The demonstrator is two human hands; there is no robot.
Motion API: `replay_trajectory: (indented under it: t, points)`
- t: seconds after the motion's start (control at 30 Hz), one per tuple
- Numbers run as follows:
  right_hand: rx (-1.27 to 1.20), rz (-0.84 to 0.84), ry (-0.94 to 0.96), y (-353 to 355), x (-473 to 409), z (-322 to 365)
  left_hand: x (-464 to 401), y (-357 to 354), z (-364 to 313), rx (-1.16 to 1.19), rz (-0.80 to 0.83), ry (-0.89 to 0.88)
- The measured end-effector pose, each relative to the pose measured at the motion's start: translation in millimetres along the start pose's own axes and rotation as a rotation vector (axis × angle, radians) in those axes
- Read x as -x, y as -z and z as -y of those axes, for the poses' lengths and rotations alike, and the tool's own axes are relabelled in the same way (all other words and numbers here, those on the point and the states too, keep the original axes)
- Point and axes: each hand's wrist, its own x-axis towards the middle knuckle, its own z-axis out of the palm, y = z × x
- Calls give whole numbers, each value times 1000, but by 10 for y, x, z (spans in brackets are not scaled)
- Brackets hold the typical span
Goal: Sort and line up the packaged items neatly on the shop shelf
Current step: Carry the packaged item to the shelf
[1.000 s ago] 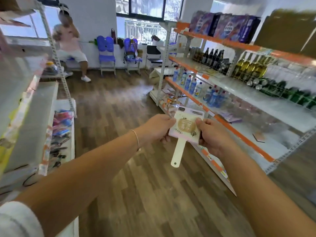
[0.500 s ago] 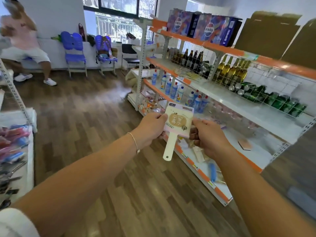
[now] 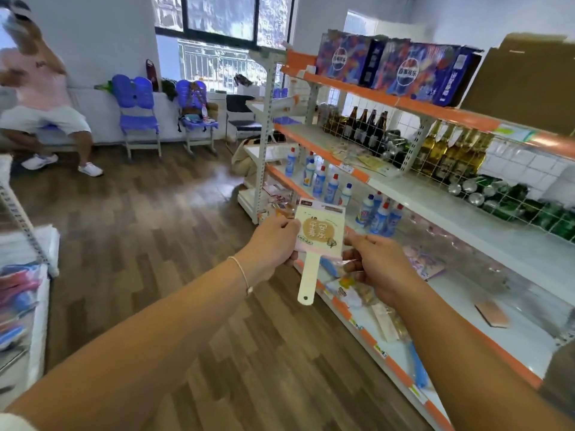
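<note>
A cream packaged item with a square printed card and a long handle (image 3: 317, 237) hangs in the air in front of the shop shelf (image 3: 395, 365). My left hand (image 3: 273, 244) pinches the card's left edge. My right hand (image 3: 376, 265) grips its right edge, fingers curled behind it. The handle points down toward the floor. Below my hands, several loose packets (image 3: 351, 290) lie scattered on the bottom shelf board, among them a blue handled one (image 3: 417, 365).
White and blue bottles (image 3: 323, 181) stand on the second shelf. Beer bottles (image 3: 451, 150) and green cans (image 3: 522, 203) sit behind wire mesh higher up. A second rack (image 3: 21, 281) is at my left. A person (image 3: 40, 98) sits by blue chairs (image 3: 137, 116) across the wooden floor.
The view has swung to the right, bringing the right-hand shelf and its bottom board into fuller sight. Both hands still hold the item; the left rack has slid toward the frame edge.
</note>
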Motion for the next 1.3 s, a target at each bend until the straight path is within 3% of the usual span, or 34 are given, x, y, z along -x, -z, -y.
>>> replay_trajectory:
  t: [0.33, 0.63, 1.0, 1.3]
  points:
    - [-5, 106, 19, -307, -1620, 85, -1423, 99, 84, -53, -32, 28]
    - [-11, 181, 97, -397, -3417, 490, -3047, 146, -249, -187, -64, 47]
    - [-47, 72, 151, -354, -4908, 739, -4626, -141, -377, -121, -65, -38]
    - [-17, 1, 174, -559, -6195, 1077, -6113, 36, -447, -327, 215, -237]
